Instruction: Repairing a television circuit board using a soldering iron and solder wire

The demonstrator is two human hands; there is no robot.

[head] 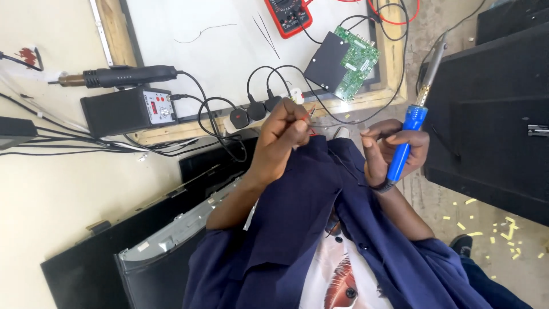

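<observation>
Far left, against the pale surface: small red-and-white tag [26, 56], too small to read. Next to it, resting on the wooden bench edge: black hot-air handle [114, 75] above its black station box [127, 110], faced with a grey panel carrying a red display and two knobs. Lower left: stacked black flat panels [108, 257], leaning, untouched. Centre left, on the bench edge: white power strip [243, 117] with black plugs seated. Just beside the strip: left hand [280, 134], closed in a tight pinch on a thin red wire [309, 116], with the wire end poking up past the fingertips. Top centre, on the white bench top: red multimeter [287, 14], cut by the frame, with tweezers [266, 34] lying just to its left. Right of centre: green circuit board [357, 64], half covered by a black square plate, lying flat and well apart from both hands. Further right: right hand [394, 151], wrapped around the blue grip of a soldering iron [407, 137], metal tip pointing up and away, well apart from the wire end. Judged from this layout: wire and iron both picked up and held ready, tip and wire not yet brought together, no joint to be seen, board not yet in hand. Far right: black cabinet [492, 126] with a small silver plate at its edge; below it, yellow scraps [506, 229] scattered on the floor
</observation>
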